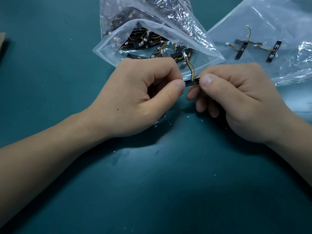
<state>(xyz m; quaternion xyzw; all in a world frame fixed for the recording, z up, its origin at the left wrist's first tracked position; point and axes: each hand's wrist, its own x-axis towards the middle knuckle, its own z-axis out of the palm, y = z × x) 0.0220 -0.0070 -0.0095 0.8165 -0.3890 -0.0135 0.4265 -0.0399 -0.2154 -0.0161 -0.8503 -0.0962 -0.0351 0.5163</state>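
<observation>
Counter [152, 191]: smooth teal, flecked, beneath the fingers [175, 88].
Strip [191, 83]: flat black rectangle, thin wires [191, 70], between both thumbs.
Left hand [133, 98]: curled, pinching the Strip's left end.
Right hand [239, 102]: curled, pinching its right end.

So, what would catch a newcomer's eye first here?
At the centre, the left hand and right hand pinch the ends of a small black strip, its coloured wires rising to a white connector. Behind lies an open plastic bag full of such strips; a few strips lie at a second bag, far right.
</observation>
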